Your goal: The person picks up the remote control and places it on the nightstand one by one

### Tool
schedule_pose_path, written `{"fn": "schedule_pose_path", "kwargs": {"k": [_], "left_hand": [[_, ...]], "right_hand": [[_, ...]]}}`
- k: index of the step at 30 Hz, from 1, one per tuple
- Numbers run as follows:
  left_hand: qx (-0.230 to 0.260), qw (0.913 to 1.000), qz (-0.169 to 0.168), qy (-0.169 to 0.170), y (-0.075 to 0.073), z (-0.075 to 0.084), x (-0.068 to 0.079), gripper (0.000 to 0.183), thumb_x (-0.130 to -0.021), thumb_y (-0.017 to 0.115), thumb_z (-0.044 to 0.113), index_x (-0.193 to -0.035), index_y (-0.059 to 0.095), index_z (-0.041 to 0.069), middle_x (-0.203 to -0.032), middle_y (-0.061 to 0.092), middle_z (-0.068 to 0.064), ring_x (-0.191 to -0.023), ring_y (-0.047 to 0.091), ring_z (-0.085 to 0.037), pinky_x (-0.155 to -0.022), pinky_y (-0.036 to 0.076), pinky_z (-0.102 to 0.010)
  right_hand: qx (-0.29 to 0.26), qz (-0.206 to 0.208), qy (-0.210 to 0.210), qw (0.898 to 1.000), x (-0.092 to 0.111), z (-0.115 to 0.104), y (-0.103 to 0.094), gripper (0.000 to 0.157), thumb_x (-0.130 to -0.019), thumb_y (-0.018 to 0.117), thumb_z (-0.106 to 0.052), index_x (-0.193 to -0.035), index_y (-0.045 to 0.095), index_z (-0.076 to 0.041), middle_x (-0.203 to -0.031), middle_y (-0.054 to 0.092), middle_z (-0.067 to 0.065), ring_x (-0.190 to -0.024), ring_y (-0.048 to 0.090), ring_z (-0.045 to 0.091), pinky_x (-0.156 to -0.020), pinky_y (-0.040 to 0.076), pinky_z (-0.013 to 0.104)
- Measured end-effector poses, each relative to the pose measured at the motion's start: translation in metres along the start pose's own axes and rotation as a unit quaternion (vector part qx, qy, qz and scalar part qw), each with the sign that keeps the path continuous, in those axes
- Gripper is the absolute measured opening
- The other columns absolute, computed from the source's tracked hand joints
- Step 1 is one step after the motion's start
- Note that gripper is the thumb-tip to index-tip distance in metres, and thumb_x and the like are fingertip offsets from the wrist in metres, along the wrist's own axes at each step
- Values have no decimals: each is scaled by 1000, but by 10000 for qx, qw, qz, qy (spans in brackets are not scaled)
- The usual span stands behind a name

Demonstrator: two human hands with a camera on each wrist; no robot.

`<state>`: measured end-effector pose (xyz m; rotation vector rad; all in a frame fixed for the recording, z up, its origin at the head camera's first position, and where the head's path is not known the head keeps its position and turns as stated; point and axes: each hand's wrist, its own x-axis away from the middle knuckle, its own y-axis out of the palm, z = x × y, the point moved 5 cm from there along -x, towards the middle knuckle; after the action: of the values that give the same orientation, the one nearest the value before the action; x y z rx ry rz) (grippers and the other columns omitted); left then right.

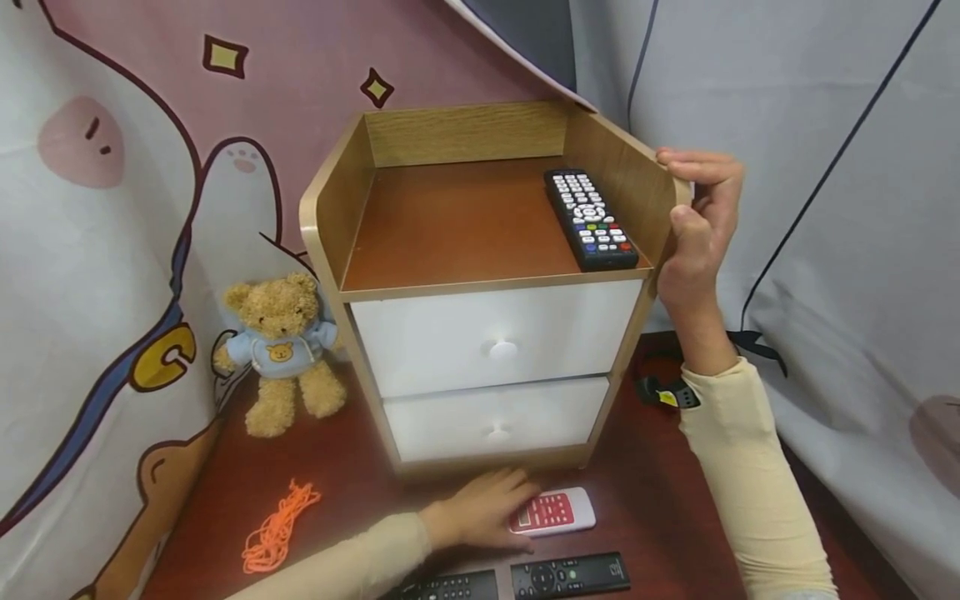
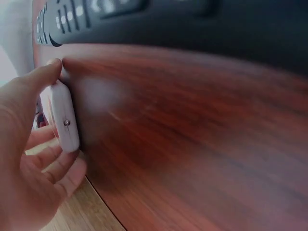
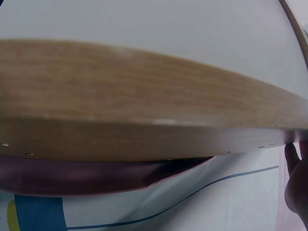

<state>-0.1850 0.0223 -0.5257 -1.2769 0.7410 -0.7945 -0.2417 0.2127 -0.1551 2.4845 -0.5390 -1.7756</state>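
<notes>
On the table, my left hand (image 1: pixel 483 507) grips a white remote control (image 1: pixel 581 508) with a red button face. In the left wrist view, the thumb lies along one edge of the white remote control (image 2: pixel 66 118) and the fingers along the other. My right hand (image 1: pixel 701 225) holds the right side panel of a small wooden cabinet (image 1: pixel 472 283), its thumb at the panel's front edge. Two white drawers with round knobs are closed in it. On the cabinet's top lies a black remote control (image 1: pixel 591 221) with white and coloured buttons.
Two black remotes, one on the right (image 1: pixel 570 575) and one on the left (image 1: pixel 457 586), lie at the near edge of view. A teddy bear (image 1: pixel 281 350) sits left of the cabinet, behind an orange cord (image 1: pixel 279 529). A black strap (image 1: pixel 667 393) is by the right sleeve.
</notes>
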Motion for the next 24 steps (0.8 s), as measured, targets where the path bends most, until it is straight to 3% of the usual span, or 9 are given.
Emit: {"fn": "schedule_pose_path", "kwargs": {"k": [4,9,14,18,24], "left_hand": [[-54,9998,-63,-170,-1,3,-4,78,-79,71,67,-139,51,21,-129,56,0,-116,59,-21,-95,53,-35],[-118,9996,41,-262,0,9,-12,69,-74,76,60,-125,57,18,-115,59,3,-100,58,-11,-81,53,-23],[-222,9993,137,-276,-2,12,-17,66,-68,79,61,-112,56,18,-102,57,7,-84,51,-4,-65,46,-14],[-322,9989,165,-300,-6,13,-16,64,-68,76,66,-107,56,19,-96,56,9,-76,48,-2,-57,40,-14],[-283,9992,209,-188,-15,15,-9,60,-70,74,65,-106,56,20,-93,54,11,-72,45,0,-56,36,-12]], "right_hand": [[6,-35,-7,10000,0,0,0,36,-72,42,-23,-99,58,-5,-107,58,-2,-109,54,17,-104,34,32],[18,-70,9,10000,0,0,0,36,-72,41,-22,-99,58,-5,-107,58,-2,-109,54,17,-103,35,32],[8,-62,3,10000,-1,-1,0,36,-72,42,-22,-99,58,-5,-107,58,-2,-108,54,17,-103,35,32],[-10,-30,-7,10000,0,-2,1,36,-71,42,-22,-99,58,-5,-106,58,-1,-108,54,17,-103,35,32],[-24,-5,-26,10000,0,-2,2,37,-71,42,-22,-99,58,-4,-106,58,-1,-108,55,17,-103,35,32]]}}
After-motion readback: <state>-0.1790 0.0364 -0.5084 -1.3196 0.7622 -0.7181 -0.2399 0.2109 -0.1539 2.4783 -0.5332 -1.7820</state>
